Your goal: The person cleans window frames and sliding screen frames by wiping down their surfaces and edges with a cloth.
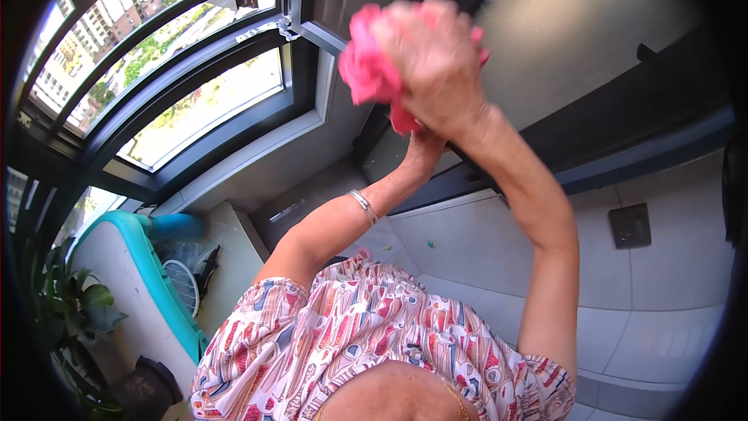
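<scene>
A bright pink cloth (366, 62) is bunched up in my right hand (436, 66), which is raised at the top middle of the head view and slightly blurred. Its fingers are curled over the cloth, and loose folds stick out on both sides. My left hand (426, 148) reaches up just below and behind the right one. Only its wrist side shows; the right hand and the cloth hide its fingers. Behind both hands stands a dark-framed panel with a mesh screen (576, 23).
A barred window (202, 121) lies to the left. Below it are a teal-edged white board (140, 265), a leafy plant (86, 304) and a dark pot (144, 390). A tiled wall with a dark square plate (629, 225) is at the right.
</scene>
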A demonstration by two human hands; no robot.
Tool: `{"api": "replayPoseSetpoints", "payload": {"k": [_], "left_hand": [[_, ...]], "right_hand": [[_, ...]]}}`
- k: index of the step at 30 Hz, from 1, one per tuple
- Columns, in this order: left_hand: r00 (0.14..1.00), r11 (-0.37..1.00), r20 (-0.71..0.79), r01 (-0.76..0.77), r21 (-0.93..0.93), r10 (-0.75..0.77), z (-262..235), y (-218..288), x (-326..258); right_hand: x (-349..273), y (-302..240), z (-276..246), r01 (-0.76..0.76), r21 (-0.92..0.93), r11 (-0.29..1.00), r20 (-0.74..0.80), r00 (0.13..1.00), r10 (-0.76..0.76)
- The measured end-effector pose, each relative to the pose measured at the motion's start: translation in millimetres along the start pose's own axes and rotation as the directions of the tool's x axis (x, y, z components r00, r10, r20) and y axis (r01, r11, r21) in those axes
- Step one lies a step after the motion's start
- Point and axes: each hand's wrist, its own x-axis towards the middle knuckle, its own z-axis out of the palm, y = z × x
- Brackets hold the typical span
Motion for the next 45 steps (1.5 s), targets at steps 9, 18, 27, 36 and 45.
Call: {"api": "replayPoseSetpoints", "payload": {"k": [9, 18, 27, 36, 45], "left_hand": [[0.998, 1.0, -0.056, 0.023, 0.016, -0.022, -1.1, 8.3, -1.2], [0.994, 0.995, 0.07, -0.086, 0.052, 0.082, -5.3, -7.0, 4.5], [0.981, 0.988, 0.189, -0.073, 0.133, 0.047, -8.6, -0.6, -18.0], [0.973, 0.942, 0.148, 0.125, 0.31, -0.178, -41.4, -6.8, -28.7], [0.972, 0.923, -0.105, 0.231, 0.309, -0.209, -110.3, -10.8, -36.9]], "right_hand": [[79.3, 37.1, 73.4, -0.061, -0.605, 0.794, -0.102, 0.995, -0.001], [-51.5, -12.9, 74.9, -0.006, -0.109, 0.994, 0.338, 0.94, 0.043], [-21.8, -19.0, 9.5, -0.3, 0.388, 0.871, 0.409, 0.904, 0.129], [8.6, 37.4, 70.6, 0.073, -0.172, 0.982, 0.093, 0.994, -0.058], [-88.1, 2.1, 17.0, -0.106, 0.172, 0.979, 0.443, 0.897, 0.019]]}}
